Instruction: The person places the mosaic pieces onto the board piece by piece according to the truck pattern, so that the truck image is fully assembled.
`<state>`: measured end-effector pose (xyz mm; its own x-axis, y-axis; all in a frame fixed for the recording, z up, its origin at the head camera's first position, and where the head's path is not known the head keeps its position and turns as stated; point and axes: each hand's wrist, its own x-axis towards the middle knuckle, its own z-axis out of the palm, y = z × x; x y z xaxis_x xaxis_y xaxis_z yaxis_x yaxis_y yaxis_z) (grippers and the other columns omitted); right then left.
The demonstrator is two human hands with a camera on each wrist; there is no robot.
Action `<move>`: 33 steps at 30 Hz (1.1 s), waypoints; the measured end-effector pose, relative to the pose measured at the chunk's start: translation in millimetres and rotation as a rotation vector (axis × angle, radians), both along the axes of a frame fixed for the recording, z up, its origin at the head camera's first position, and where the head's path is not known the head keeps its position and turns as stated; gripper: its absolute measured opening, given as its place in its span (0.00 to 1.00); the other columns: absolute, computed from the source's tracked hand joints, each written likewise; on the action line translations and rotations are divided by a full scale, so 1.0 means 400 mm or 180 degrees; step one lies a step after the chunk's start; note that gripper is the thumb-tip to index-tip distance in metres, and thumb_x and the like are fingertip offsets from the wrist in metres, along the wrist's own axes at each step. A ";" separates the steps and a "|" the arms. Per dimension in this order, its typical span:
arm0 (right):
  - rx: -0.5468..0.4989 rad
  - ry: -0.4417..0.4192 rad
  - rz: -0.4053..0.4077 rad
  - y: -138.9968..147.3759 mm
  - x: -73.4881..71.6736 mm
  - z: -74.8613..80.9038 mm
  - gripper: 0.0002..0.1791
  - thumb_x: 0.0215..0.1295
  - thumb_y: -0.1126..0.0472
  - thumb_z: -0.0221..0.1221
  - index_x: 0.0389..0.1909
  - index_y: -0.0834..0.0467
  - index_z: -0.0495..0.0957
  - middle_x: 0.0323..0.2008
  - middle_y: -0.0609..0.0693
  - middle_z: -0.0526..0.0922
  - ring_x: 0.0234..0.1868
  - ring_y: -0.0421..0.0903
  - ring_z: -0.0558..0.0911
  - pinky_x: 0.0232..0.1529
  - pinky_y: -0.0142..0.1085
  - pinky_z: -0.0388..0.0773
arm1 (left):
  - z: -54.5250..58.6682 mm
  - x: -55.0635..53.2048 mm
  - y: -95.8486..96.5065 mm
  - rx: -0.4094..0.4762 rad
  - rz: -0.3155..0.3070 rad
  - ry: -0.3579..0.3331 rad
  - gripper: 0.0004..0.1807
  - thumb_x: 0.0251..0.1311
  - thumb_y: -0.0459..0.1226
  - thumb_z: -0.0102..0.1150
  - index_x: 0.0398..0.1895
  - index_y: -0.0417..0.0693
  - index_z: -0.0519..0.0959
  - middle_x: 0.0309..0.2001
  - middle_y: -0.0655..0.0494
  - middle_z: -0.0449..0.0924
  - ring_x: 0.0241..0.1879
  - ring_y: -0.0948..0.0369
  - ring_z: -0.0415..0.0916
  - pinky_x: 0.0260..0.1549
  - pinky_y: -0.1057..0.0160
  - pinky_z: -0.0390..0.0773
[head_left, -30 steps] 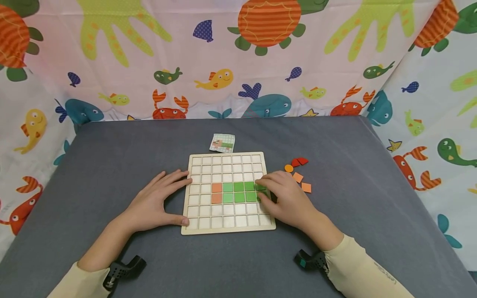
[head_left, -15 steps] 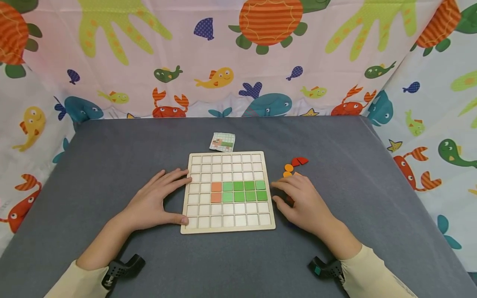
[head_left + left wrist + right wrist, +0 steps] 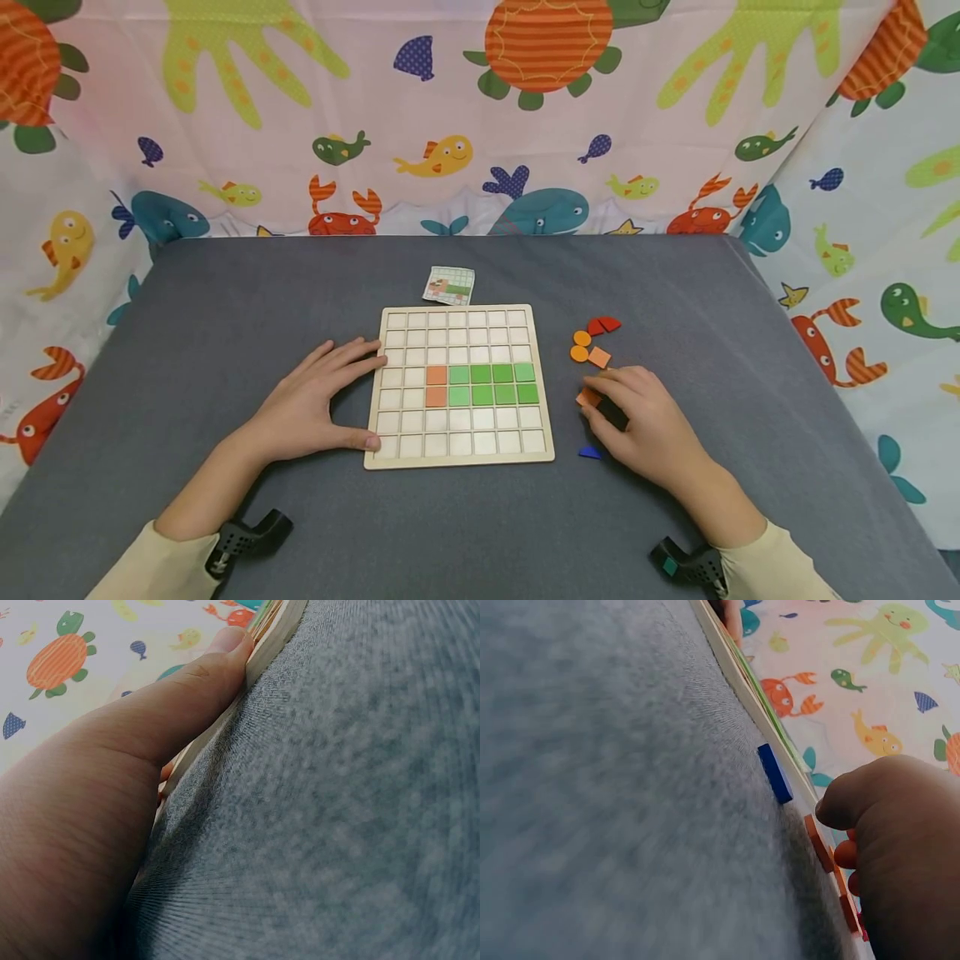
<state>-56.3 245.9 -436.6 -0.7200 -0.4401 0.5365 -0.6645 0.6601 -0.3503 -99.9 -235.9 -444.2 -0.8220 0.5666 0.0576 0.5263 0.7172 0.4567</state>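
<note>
Rightward across the grey desk (image 3: 300, 292), away from the gridded board (image 3: 459, 423), the right hand (image 3: 651, 425) has moved. That board holds eight green squares (image 3: 482, 395) and two orange ones (image 3: 436, 397); the left hand (image 3: 307, 417), fingers spread, touches its left edge. Right fingers, partly bent, meet an orange tile (image 3: 587, 398); I cannot tell whether they grip it. Nearby lies a newly uncovered blue piece (image 3: 589, 452).

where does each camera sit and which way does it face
Head: worn on the head, facing forward and down at the grid board; left hand and right hand show.
Left wrist: on that wrist, facing the grid board's edge; part of the left hand shows.
Right wrist: on that wrist, facing the blue piece; part of the right hand shows.
Head and right wrist share the blue piece; all share the grid board and printed cloth.
</note>
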 end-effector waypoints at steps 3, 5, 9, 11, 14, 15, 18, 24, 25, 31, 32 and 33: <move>-0.0015 -0.0019 -0.0012 0.013 0.009 -0.004 0.18 0.57 0.66 0.77 0.49 0.64 0.90 0.46 0.51 0.90 0.53 0.57 0.86 0.58 0.50 0.78 | 0.000 0.000 0.000 0.0004 -0.0006 -0.0007 0.65 0.46 0.79 0.73 0.86 0.61 0.66 0.87 0.59 0.56 0.87 0.52 0.48 0.86 0.45 0.40; 0.0013 -0.0032 -0.0046 0.020 0.014 -0.007 0.18 0.57 0.66 0.76 0.49 0.63 0.90 0.47 0.51 0.90 0.54 0.57 0.86 0.59 0.50 0.77 | 0.000 0.000 0.001 0.0000 -0.0011 -0.0013 0.65 0.46 0.79 0.73 0.86 0.62 0.66 0.87 0.59 0.56 0.87 0.52 0.48 0.86 0.45 0.40; 0.0089 -0.0004 -0.0101 0.024 0.015 -0.011 0.17 0.57 0.66 0.77 0.49 0.63 0.90 0.47 0.52 0.90 0.51 0.54 0.85 0.55 0.50 0.78 | -0.003 -0.001 0.000 -0.0011 -0.0001 -0.0030 0.65 0.46 0.79 0.73 0.86 0.63 0.65 0.87 0.59 0.56 0.87 0.52 0.48 0.86 0.45 0.40; 0.0130 0.0018 -0.0118 0.023 0.014 -0.013 0.17 0.57 0.66 0.77 0.48 0.63 0.90 0.46 0.52 0.89 0.49 0.53 0.85 0.52 0.51 0.78 | -0.004 0.001 0.000 -0.0010 0.0005 -0.0037 0.65 0.45 0.79 0.73 0.86 0.63 0.65 0.87 0.60 0.56 0.87 0.52 0.48 0.86 0.45 0.40; 0.0129 0.0048 -0.0115 0.022 0.012 -0.015 0.15 0.57 0.66 0.77 0.46 0.63 0.91 0.44 0.53 0.89 0.46 0.53 0.83 0.49 0.51 0.78 | -0.005 0.001 0.000 -0.0010 0.0010 -0.0045 0.65 0.46 0.78 0.73 0.86 0.63 0.65 0.87 0.59 0.56 0.87 0.52 0.48 0.86 0.45 0.40; 0.0122 0.0056 -0.0113 0.022 0.011 -0.016 0.15 0.57 0.66 0.76 0.46 0.63 0.91 0.44 0.53 0.88 0.45 0.53 0.83 0.49 0.51 0.78 | -0.004 0.001 0.000 -0.0008 0.0013 -0.0044 0.65 0.46 0.78 0.73 0.86 0.63 0.65 0.87 0.59 0.56 0.87 0.52 0.48 0.86 0.45 0.40; 0.0079 0.0083 -0.0104 0.021 0.008 -0.015 0.14 0.58 0.66 0.76 0.46 0.62 0.91 0.44 0.53 0.88 0.45 0.53 0.83 0.49 0.51 0.78 | -0.003 0.000 0.000 -0.0013 0.0024 -0.0035 0.65 0.46 0.79 0.73 0.86 0.63 0.66 0.87 0.59 0.56 0.87 0.52 0.48 0.85 0.45 0.41; 0.0015 0.0136 -0.0079 0.016 0.001 -0.010 0.14 0.59 0.66 0.75 0.46 0.61 0.92 0.43 0.52 0.89 0.45 0.52 0.84 0.49 0.50 0.77 | -0.002 0.001 0.002 -0.0018 0.0056 -0.0044 0.66 0.44 0.80 0.72 0.86 0.63 0.66 0.86 0.59 0.57 0.87 0.52 0.49 0.86 0.46 0.41; 0.0004 0.0139 -0.0067 0.014 0.000 -0.009 0.14 0.60 0.66 0.74 0.47 0.61 0.92 0.43 0.52 0.88 0.45 0.52 0.83 0.49 0.49 0.77 | -0.001 0.001 0.003 -0.0022 0.0053 -0.0044 0.66 0.44 0.80 0.72 0.86 0.63 0.66 0.87 0.59 0.57 0.87 0.52 0.49 0.86 0.46 0.41; -0.0104 0.0041 0.0052 0.001 0.000 -0.003 0.15 0.62 0.66 0.72 0.50 0.62 0.91 0.45 0.51 0.87 0.46 0.51 0.81 0.52 0.41 0.76 | 0.001 0.001 0.003 -0.0055 0.0030 -0.0047 0.66 0.45 0.79 0.73 0.87 0.61 0.66 0.87 0.59 0.55 0.87 0.52 0.48 0.86 0.45 0.40; -0.0143 0.0028 0.0068 -0.003 0.000 -0.002 0.15 0.62 0.66 0.72 0.50 0.62 0.91 0.46 0.51 0.87 0.47 0.51 0.80 0.52 0.39 0.75 | 0.001 0.001 0.002 -0.0060 0.0028 -0.0046 0.66 0.45 0.79 0.73 0.87 0.61 0.65 0.87 0.59 0.55 0.87 0.52 0.47 0.86 0.45 0.40; -0.0188 0.0024 0.0089 -0.007 -0.001 -0.001 0.15 0.62 0.66 0.72 0.50 0.62 0.91 0.46 0.51 0.87 0.47 0.51 0.80 0.52 0.38 0.74 | 0.002 0.001 0.001 -0.0070 0.0026 -0.0041 0.66 0.45 0.79 0.73 0.87 0.62 0.65 0.87 0.60 0.54 0.87 0.52 0.47 0.86 0.45 0.40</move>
